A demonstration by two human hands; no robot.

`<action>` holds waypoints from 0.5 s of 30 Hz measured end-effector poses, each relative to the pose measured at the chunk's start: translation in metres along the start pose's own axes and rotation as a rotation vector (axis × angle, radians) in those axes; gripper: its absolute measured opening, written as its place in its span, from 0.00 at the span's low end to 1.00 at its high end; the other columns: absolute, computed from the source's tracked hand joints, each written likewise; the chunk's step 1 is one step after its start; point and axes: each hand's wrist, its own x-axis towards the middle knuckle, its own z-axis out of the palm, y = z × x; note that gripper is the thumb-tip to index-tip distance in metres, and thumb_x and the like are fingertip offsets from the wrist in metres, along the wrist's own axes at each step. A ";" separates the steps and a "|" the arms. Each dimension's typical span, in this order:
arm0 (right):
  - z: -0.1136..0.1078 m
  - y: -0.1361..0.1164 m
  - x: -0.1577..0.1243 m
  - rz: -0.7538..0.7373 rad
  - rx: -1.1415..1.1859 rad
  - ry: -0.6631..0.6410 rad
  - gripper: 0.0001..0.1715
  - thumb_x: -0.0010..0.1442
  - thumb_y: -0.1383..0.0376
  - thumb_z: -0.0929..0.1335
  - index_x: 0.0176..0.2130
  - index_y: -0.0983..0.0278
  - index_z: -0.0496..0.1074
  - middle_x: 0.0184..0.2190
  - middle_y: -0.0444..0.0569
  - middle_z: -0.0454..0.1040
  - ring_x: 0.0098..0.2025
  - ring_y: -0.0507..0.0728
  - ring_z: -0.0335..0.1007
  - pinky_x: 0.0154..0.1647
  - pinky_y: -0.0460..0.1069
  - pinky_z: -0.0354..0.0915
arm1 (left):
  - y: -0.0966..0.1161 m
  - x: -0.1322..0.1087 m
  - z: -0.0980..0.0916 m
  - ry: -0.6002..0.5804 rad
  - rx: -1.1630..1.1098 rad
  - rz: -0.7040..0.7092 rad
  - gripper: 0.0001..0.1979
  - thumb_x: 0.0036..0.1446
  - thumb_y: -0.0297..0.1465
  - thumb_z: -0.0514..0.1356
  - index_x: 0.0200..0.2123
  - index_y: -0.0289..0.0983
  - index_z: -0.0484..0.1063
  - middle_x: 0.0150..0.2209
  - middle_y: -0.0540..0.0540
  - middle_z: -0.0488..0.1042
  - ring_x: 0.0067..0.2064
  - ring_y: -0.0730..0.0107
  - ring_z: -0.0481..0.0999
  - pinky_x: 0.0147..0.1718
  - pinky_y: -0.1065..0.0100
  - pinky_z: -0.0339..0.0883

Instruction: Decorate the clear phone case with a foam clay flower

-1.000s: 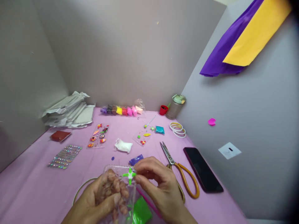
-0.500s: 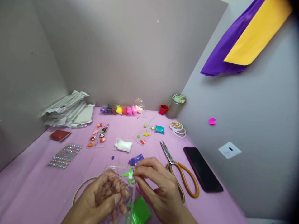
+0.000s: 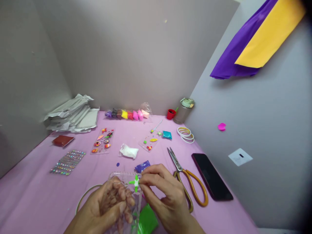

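Note:
My left hand point(image 3: 106, 203) curls around a clear plastic phone case point(image 3: 124, 178) and holds it upright, tilted towards me. On the case sits a small green clay flower shape point(image 3: 135, 183). The fingertips of my right hand point(image 3: 163, 191) pinch at that shape's right side. A bag of green clay point(image 3: 147, 219) lies under the case, partly hidden by it. A packet of purple clay point(image 3: 142, 166) lies just beyond my right fingers.
Gold-handled scissors point(image 3: 187, 185) and a black phone point(image 3: 211, 177) lie to the right on the pink cloth. Farther back are a white clay bag point(image 3: 128, 151), sticker sheets point(image 3: 103, 140), a rhinestone sheet point(image 3: 67, 162), a row of coloured clay packs point(image 3: 126, 114) and a stack of white packets point(image 3: 73, 115).
My right hand has shifted slightly left, closing on the green shape. The pink stick under it is now mostly hidden. The left hand and case stay nearly still.

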 end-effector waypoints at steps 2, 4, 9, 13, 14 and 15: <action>0.000 0.000 0.000 0.095 0.100 0.019 0.07 0.63 0.72 0.69 0.38 0.62 0.78 0.37 0.51 0.76 0.39 0.56 0.74 0.39 0.48 0.71 | 0.002 0.000 0.000 -0.020 -0.005 -0.005 0.18 0.47 0.44 0.74 0.29 0.39 0.72 0.24 0.52 0.76 0.25 0.70 0.75 0.22 0.73 0.68; 0.001 0.000 0.000 0.243 0.287 0.042 0.05 0.62 0.70 0.70 0.37 0.61 0.78 0.36 0.49 0.76 0.36 0.55 0.74 0.36 0.47 0.71 | 0.003 -0.001 -0.001 -0.042 -0.010 0.002 0.17 0.48 0.44 0.73 0.29 0.39 0.73 0.25 0.52 0.75 0.26 0.69 0.76 0.21 0.74 0.68; 0.003 0.001 0.003 0.511 0.693 0.037 0.07 0.57 0.63 0.75 0.34 0.64 0.76 0.30 0.45 0.76 0.31 0.52 0.73 0.34 0.46 0.70 | 0.001 -0.001 -0.005 -0.068 -0.010 -0.015 0.17 0.49 0.44 0.72 0.30 0.39 0.73 0.25 0.52 0.75 0.27 0.69 0.77 0.22 0.74 0.67; 0.005 0.002 0.004 0.568 0.732 0.036 0.13 0.53 0.61 0.78 0.33 0.64 0.76 0.29 0.44 0.75 0.29 0.51 0.72 0.32 0.45 0.68 | -0.001 0.000 -0.006 -0.083 0.018 0.002 0.16 0.50 0.44 0.71 0.31 0.39 0.74 0.25 0.51 0.76 0.26 0.69 0.76 0.22 0.73 0.67; 0.005 0.002 0.004 0.579 0.713 0.042 0.13 0.52 0.61 0.78 0.33 0.64 0.75 0.28 0.44 0.75 0.29 0.51 0.71 0.32 0.45 0.67 | -0.002 0.000 -0.005 -0.080 0.015 0.009 0.16 0.50 0.44 0.71 0.31 0.39 0.74 0.26 0.51 0.76 0.27 0.69 0.76 0.22 0.73 0.68; 0.006 0.002 0.004 0.589 0.688 0.049 0.13 0.51 0.61 0.78 0.33 0.64 0.75 0.28 0.43 0.75 0.28 0.50 0.70 0.31 0.45 0.66 | -0.002 0.001 -0.005 -0.075 0.009 0.015 0.16 0.50 0.44 0.72 0.30 0.39 0.74 0.27 0.51 0.76 0.27 0.68 0.77 0.23 0.72 0.68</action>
